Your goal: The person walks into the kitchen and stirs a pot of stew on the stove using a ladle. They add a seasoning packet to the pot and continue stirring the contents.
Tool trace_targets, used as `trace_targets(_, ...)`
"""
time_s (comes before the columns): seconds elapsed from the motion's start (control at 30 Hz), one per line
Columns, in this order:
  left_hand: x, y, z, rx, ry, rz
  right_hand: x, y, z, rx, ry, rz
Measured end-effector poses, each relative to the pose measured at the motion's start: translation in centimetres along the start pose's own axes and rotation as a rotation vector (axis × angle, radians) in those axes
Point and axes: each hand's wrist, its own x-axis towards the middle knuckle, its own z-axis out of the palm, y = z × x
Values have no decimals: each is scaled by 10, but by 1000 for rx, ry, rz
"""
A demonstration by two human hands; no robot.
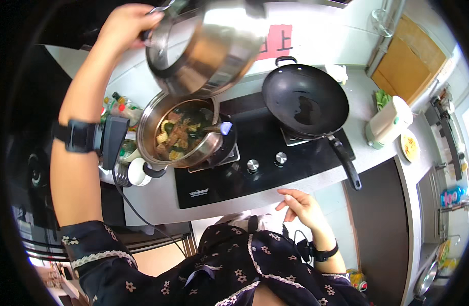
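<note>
Raised at the upper left, my left hand grips the handle of a large stainless-steel pot, which is tilted above the left burner and blurred. Beneath it stands a steel pot of dark soup with meat and corn pieces. A utensil with a pale purple handle tip rests in the soup. My right hand is empty, fingers apart, in front of the counter edge. On the right burner sits a black wok with a little dark liquid in it.
The wok's long handle juts over the counter's front edge. Bottles and a white cup stand left of the soup pot. At the right are a cream-coloured pitcher, a plate of food and leafy greens.
</note>
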Motion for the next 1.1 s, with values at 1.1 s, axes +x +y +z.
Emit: trace_targets(1.1,102,145,305,202,-233,552,-95,41,-31,134,312,-31)
